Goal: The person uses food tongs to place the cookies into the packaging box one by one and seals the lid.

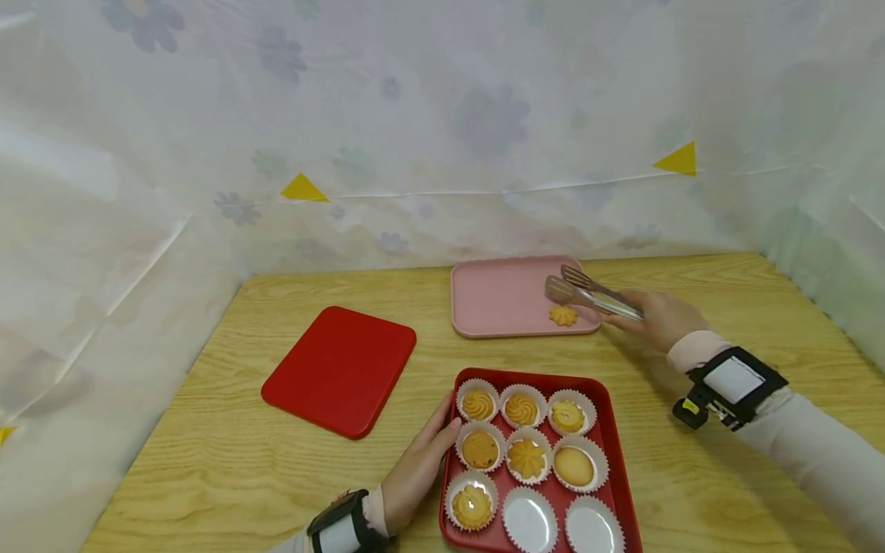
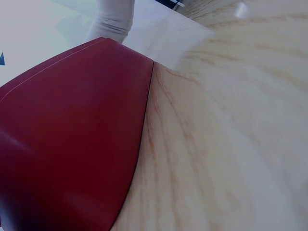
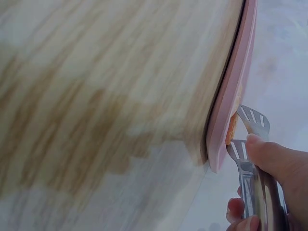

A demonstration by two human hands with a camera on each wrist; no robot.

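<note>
My right hand (image 1: 660, 319) grips metal tongs (image 1: 601, 298), their slotted ends spread apart over the right part of a pink tray (image 1: 501, 299). Just below those ends, a flower-shaped cookie (image 1: 563, 315) lies on the tray. In the right wrist view, thumb and fingers wrap the tongs (image 3: 260, 185), whose tips are close to the cookie (image 3: 232, 129). With straight fingers my left hand (image 1: 418, 465) rests along the left side of a red box (image 1: 618, 453). Paper cups fill the box; several hold cookies, while two front cups (image 1: 529, 521) are bare. The left wrist view shows the box's outer wall (image 2: 72, 134) without fingers.
A red lid (image 1: 339, 369) lies flat on the wooden table (image 1: 207, 461), left of the box. The pink tray stands behind the box, near the back sheet (image 1: 415, 115). Sheets also hang at both sides.
</note>
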